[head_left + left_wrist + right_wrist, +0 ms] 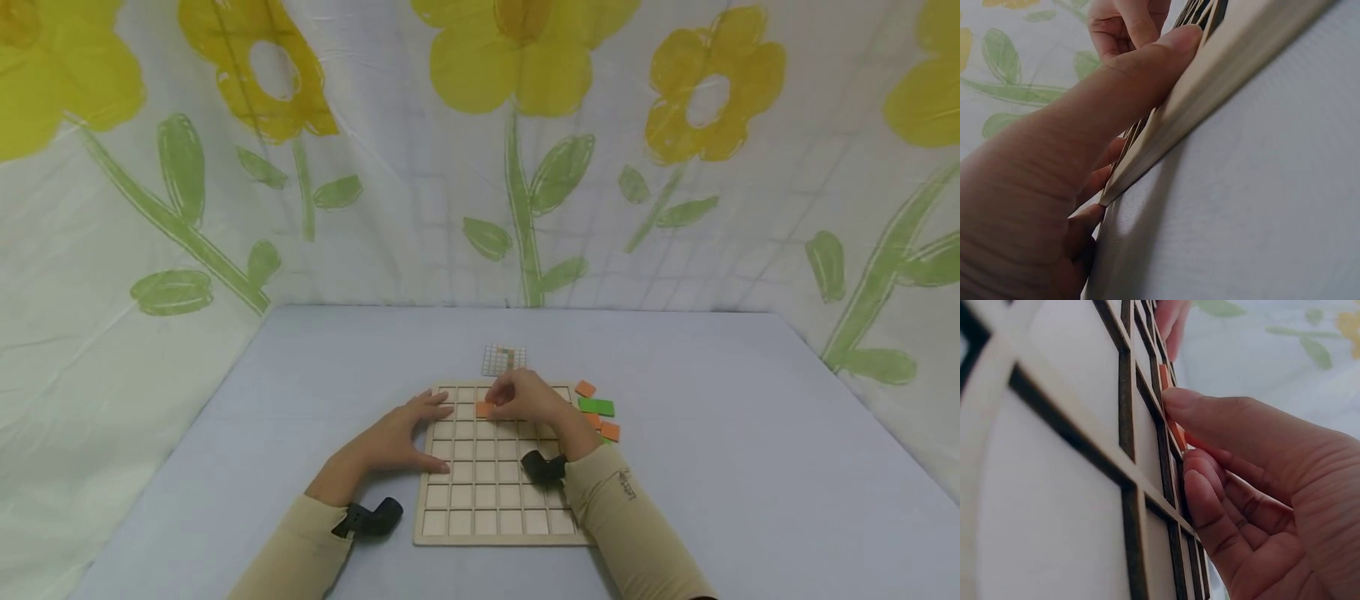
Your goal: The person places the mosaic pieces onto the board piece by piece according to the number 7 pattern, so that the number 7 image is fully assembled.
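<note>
- Orange tile [484, 410] lay on the wooden grid board [495, 540], toward 11 o'clock from its centre, third column from the 9 o'clock side, second row from the far rim; whether it sat fully down could not be told.
- The right hand [528, 396] had its grip nearly closed, thumb and curled fingers pinching the tile at its 3 o'clock side.
- The left hand [401, 433] had its grip spread wide with no tile in it, thumb and fingertips over the board's 9-to-10 o'clock edge; that light bracing probably helped against sliding on the tabletop [360, 358].
- Good seating likely called for squaring the tile with the dividers before letting go, then pressing it flat; a tilted corner could have caught.
- Green pieces [596, 407] near 2 o'clock needed care from the right forearm.
</note>
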Demonstrator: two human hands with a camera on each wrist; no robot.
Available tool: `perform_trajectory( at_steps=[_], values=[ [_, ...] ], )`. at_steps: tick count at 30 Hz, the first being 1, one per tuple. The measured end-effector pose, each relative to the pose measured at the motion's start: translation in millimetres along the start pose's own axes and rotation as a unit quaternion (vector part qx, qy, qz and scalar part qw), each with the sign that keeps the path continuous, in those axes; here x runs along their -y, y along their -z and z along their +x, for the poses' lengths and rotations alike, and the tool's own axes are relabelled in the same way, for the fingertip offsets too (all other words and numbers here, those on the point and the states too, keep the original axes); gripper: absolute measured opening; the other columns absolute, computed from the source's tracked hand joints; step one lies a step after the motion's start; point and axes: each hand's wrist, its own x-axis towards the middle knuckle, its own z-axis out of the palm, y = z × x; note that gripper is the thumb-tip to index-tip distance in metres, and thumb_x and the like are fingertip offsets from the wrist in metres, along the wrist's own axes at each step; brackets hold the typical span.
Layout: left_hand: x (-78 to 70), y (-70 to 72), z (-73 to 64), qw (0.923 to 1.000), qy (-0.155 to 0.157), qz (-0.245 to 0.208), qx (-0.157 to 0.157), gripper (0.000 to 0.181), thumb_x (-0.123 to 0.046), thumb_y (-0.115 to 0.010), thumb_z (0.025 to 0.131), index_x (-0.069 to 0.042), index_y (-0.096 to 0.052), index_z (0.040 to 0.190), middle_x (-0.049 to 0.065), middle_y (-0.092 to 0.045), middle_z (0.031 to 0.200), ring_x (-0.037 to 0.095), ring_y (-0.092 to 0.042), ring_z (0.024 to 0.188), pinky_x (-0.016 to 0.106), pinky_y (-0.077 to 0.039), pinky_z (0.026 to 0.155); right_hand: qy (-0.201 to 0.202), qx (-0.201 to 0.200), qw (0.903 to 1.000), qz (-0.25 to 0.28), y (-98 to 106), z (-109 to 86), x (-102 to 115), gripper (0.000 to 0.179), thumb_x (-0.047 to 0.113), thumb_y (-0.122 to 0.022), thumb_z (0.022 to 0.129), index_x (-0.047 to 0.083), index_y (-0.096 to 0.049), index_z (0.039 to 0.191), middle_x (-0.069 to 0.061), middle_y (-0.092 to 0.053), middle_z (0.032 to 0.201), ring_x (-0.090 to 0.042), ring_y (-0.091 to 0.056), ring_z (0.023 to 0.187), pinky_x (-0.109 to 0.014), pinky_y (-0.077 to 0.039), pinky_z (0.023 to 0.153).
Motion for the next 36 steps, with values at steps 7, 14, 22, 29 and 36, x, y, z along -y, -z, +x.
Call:
perform_trajectory(
  at_steps=[7, 14, 22, 29, 36],
  values=[
    [1.0, 0.8, 0.2, 1.0, -0.003, 0.004, -0.001, 0.086, -0.056, -0.079, 0.062, -0.019, -0.05, 0.135, -0.002, -0.03, 0.152, 0.028, -0.018, 0.144, 0.055, -0.021, 0.114, 0.001, 0.008, 1.0, -0.006, 3, -0.3, -1, 0.022, 0.022, -0.076, 0.077, 0.01, -0.071, 0.095, -0.002, -0.067, 0.089, -0.009, -0.061, 0.08, -0.024, -0.053, 0.072],
    [0.0, 1.6, 0.3, 1.0, -0.004, 0.004, -0.003, 0.087, -0.057, -0.079, 0.062, -0.019, -0.05, 0.135, -0.001, -0.031, 0.152, 0.028, -0.018, 0.144, 0.055, -0.023, 0.114, -0.01, 0.022, 0.9989, 0.04, 22, -10.3, -5, 0.026, 0.02, -0.074, 0.08, 0.006, -0.07, 0.102, -0.008, -0.069, 0.098, -0.013, -0.062, 0.086, -0.027, -0.053, 0.076],
    [1.4, 0.7, 0.5, 0.9999, -0.012, 0.003, -0.004, 0.087, -0.055, -0.079, 0.062, -0.018, -0.05, 0.135, 0.0, -0.031, 0.152, 0.029, -0.019, 0.144, 0.055, -0.023, 0.113, -0.037, 0.012, 0.9978, 0.054, 46, -29.5, -16, 0.033, 0.023, -0.074, 0.08, 0.005, -0.069, 0.107, -0.009, -0.067, 0.105, -0.016, -0.061, 0.092, -0.031, -0.053, 0.08],
    [0.1, 0.9, 0.0, 0.9999, -0.012, 0.003, -0.001, 0.087, -0.054, -0.079, 0.063, -0.018, -0.05, 0.135, 0.0, -0.031, 0.152, 0.028, -0.018, 0.144, 0.055, -0.023, 0.114, -0.037, -0.003, 0.9984, 0.043, 61, -47.7, -21, 0.035, 0.024, -0.074, 0.079, 0.002, -0.068, 0.107, -0.012, -0.067, 0.104, -0.016, -0.061, 0.09, -0.032, -0.054, 0.079],
    [-0.6, 0.5, -0.4, 0.9999, -0.012, 0.008, -0.003, 0.086, -0.054, -0.079, 0.063, -0.018, -0.05, 0.135, 0.001, -0.031, 0.152, 0.029, -0.019, 0.144, 0.055, -0.023, 0.113, -0.041, -0.006, 0.999, 0.014, 72, -66.3, -27, 0.033, 0.02, -0.073, 0.08, 0.002, -0.068, 0.106, -0.013, -0.067, 0.102, -0.015, -0.061, 0.087, -0.031, -0.054, 0.077]
  ],
)
